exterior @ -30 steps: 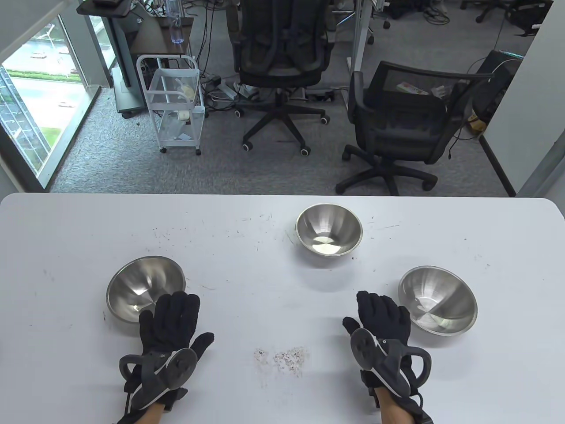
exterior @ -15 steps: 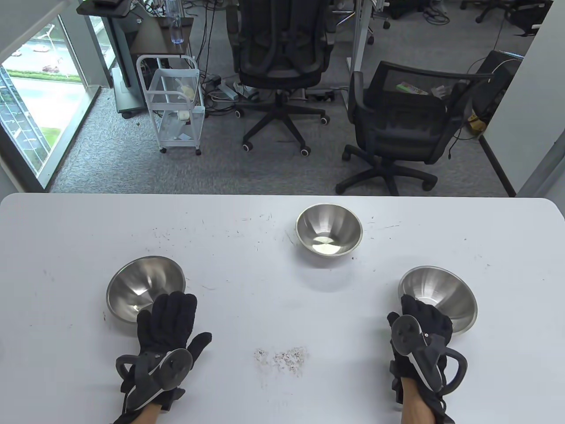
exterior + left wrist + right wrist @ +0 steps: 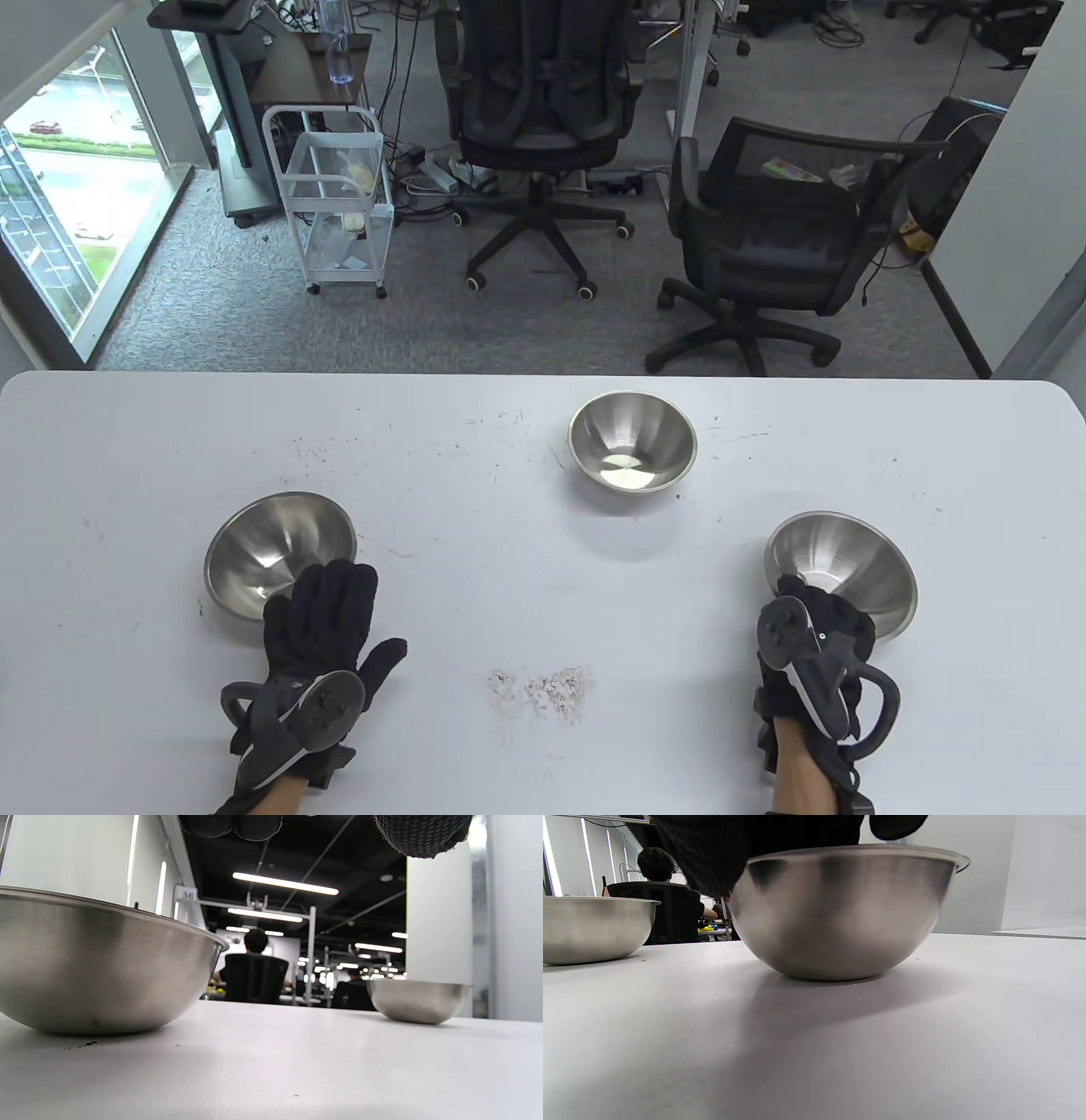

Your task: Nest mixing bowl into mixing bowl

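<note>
The right hand [image 3: 816, 632] grips the near rim of the bowl [image 3: 848, 570] by the surface's right edge; slick steel could slip when lifted. The left hand [image 3: 327, 615] lies open beside the left bowl [image 3: 263, 552].

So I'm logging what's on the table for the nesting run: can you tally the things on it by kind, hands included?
Steel mixing bowls: 3 (left bowl, middle bowl, right bowl)
Gloved hands: 2 (left hand, right hand)
Patch of crumbs: 1 (crumbs)
Total: 6
</note>
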Demonstrator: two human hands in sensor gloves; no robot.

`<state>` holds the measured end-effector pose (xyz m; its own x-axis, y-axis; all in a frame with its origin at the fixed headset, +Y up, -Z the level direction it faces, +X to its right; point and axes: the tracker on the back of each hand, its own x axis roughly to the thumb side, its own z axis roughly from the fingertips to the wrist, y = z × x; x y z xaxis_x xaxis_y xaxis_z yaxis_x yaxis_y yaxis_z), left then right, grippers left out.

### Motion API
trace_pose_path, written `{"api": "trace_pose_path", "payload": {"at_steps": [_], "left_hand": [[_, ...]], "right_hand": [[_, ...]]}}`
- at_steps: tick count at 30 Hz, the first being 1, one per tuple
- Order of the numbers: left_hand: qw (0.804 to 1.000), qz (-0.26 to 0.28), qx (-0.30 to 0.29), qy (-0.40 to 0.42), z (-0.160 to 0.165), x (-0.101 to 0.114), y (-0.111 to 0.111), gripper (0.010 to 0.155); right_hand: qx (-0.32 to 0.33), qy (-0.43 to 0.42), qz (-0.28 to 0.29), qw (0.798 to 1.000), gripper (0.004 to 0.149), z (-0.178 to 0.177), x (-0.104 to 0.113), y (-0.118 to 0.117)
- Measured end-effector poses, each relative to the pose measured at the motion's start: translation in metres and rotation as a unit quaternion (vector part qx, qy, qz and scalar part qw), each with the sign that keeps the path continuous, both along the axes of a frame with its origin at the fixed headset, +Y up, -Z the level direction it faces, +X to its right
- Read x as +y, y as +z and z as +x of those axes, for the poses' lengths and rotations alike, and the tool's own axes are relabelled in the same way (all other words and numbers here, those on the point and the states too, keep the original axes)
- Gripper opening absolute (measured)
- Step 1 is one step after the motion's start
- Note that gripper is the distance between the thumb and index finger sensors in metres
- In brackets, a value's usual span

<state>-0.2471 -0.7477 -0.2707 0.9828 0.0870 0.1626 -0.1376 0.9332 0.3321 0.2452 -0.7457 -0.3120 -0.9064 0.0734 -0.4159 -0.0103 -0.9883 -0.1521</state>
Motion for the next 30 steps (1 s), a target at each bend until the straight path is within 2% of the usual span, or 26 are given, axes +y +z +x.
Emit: {"api": "trace_pose_path", "payload": {"at_steps": [7,22,30], "left_hand": [[1.000,0.001,-0.005,0.008,-0.001,0.000,-0.001,0.089],[1.000,0.005,-0.011,0.014,-0.002,0.000,0.000,0.089],[1.000,0.007,-0.012,0.015,-0.002,0.001,0.000,0.089]], "right_hand": [[-0.007,0.020,0.006,1.000,0.036,-0.002,-0.003,-0.003],[-0.008,0.071,0.066,0.995,0.033,-0.006,-0.003,-0.003],[0.021,0.081,0.094,0.992,0.032,-0.015,0.000,-0.001]]}}
